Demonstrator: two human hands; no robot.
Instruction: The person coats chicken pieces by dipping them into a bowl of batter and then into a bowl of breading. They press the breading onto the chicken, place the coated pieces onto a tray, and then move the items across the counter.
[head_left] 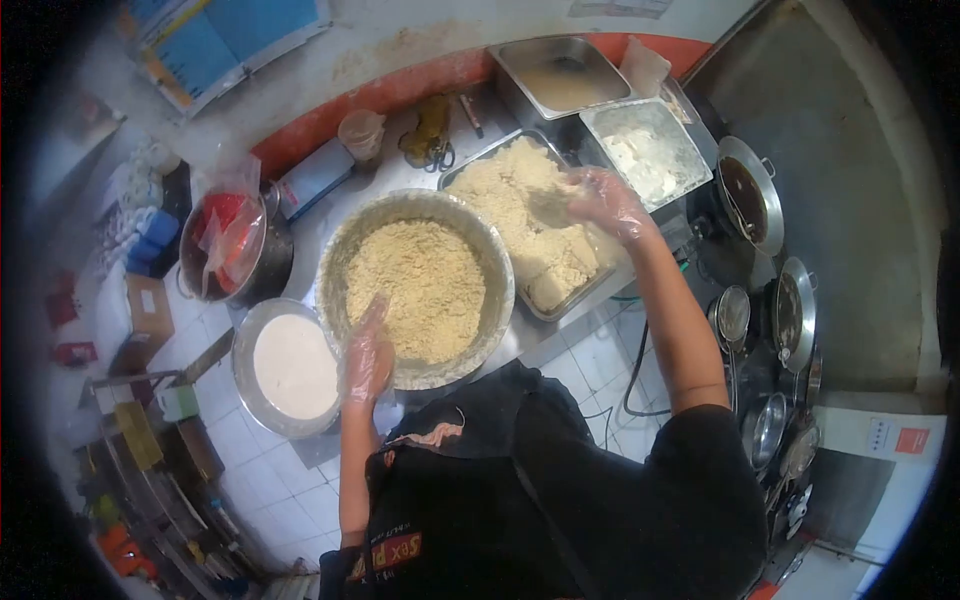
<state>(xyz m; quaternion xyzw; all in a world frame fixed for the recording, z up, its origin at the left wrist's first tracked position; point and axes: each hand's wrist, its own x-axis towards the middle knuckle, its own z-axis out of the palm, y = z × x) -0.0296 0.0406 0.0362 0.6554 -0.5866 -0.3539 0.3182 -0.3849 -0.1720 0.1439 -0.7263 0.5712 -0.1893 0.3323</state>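
My left hand [369,352], in a clear plastic glove, reaches over the near left rim of a large metal bowl [497,262]. Its stretched fingertips touch the pale yellow crumbs [425,285] heaped inside. My right hand [608,203], gloved the same way, is above the right side of a rectangular metal tray [552,314] of similar crumbs [505,195]. The fingers point left and look parted, by a greyish patch in the crumb layer. Crumb-covered lumps [550,280] lie at the tray's near end.
A basin of creamy white liquid [295,365] stands left of the bowl. Behind it is a pot [272,262] with red plastic. Scissors [438,155] lie at the back. A white-filled tray [650,150] and deep pan [560,85] sit back right; woks [750,195] line the right.
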